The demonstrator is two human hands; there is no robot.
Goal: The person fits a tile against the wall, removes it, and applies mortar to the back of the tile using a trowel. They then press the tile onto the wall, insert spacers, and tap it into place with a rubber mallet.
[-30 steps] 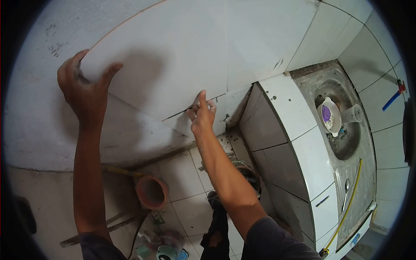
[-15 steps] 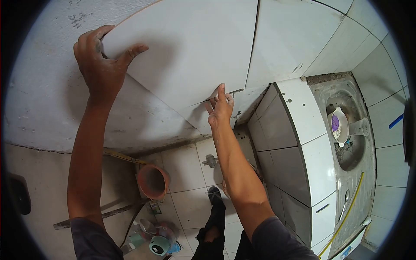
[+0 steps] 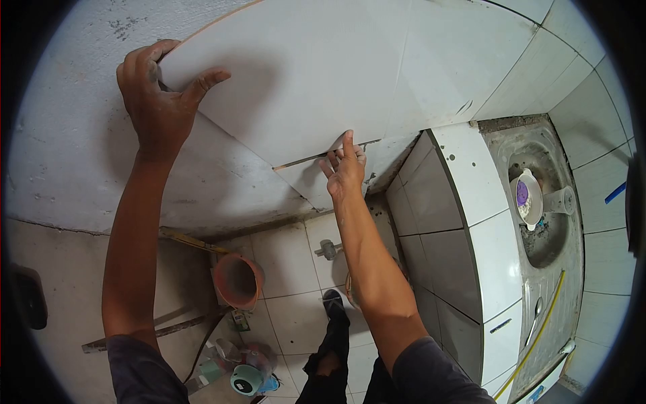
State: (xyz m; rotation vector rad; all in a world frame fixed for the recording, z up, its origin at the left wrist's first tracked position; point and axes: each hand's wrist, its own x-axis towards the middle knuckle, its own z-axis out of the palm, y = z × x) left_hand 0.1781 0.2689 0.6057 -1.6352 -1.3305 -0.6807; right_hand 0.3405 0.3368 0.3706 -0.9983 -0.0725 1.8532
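A large white wall tile (image 3: pixel 303 74) lies against the rough plastered wall (image 3: pixel 74 135). My left hand (image 3: pixel 158 101) grips its left edge, thumb across the face and fingers hooked round the side. At the lower edge is my right hand (image 3: pixel 346 168), its thumb pressed on the face and its fingers bent below the edge. The tile's right side meets a neighbouring white tile (image 3: pixel 457 60) along a thin, faint joint. Under the tile's lower left part runs a narrow dark gap.
At right, a tiled counter (image 3: pixel 494 262) holds a metal sink (image 3: pixel 555 256) with a white strainer (image 3: pixel 531 202) and a clear cup (image 3: pixel 560 200). An orange bucket (image 3: pixel 237 281), a tap (image 3: pixel 328 250) and a teal-topped container (image 3: pixel 247 380) are below.
The tile has shifted right against its neighbour, and the dark upright gap between them has closed to a faint line. A dark gap now shows along its lower edge. Both hands keep their hold.
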